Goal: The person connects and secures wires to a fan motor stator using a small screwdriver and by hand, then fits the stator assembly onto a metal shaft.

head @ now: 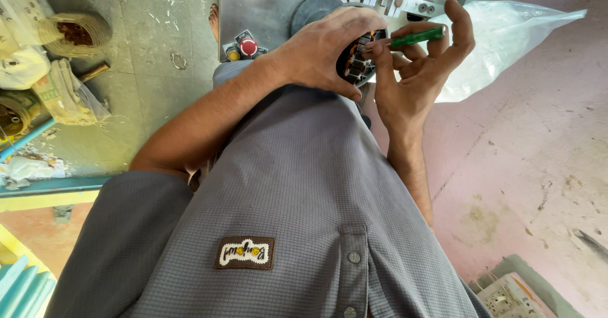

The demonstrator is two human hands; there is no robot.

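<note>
Green plastic marks the handle of the slim screwdriver (415, 38) that our right hand (418, 71) pinches between thumb and fingers, its other fingers spread loosely above. Our left hand (323, 49) is cupped firmly around a round dark motor stator with copper-coloured windings (354, 61), holding it up over our lap in front of the grey metal machine (266, 7) with its red button (248, 45). The metal tip of the tool points into the stator's slots. We judge that we are working at the windings or their slot liners; the next move seems to call for a steady left grip and a small, careful push of the tip. A clear plastic bag (506, 45) lies on the pink floor (525, 166) beside us.
</note>
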